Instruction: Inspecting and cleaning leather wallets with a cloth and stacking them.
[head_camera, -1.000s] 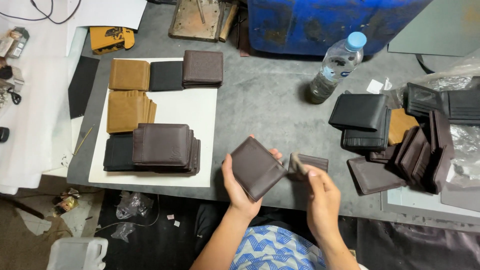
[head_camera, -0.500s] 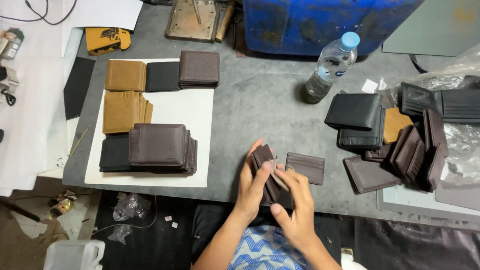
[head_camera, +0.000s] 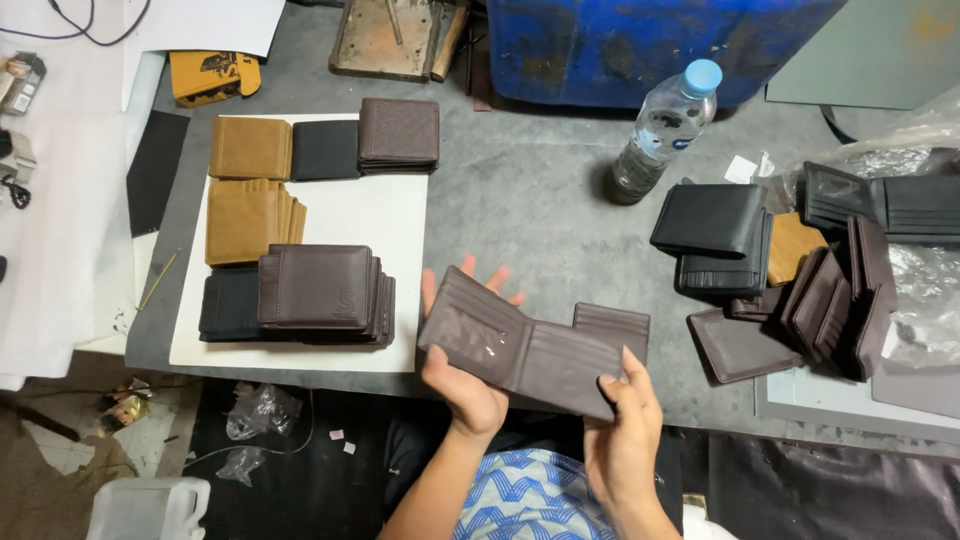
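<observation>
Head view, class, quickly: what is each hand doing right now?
Left hand: holds the left half of the opened dark brown leather bifold wallet, fingers spread behind it.
Right hand: grips the wallet's right edge.

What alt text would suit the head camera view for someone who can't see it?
Two bare hands, left hand and right hand, hold a brown wallet spread open above a grey table. Stacked wallets lie on a white sheet to the left, a loose pile to the right, with a water bottle behind.
</observation>
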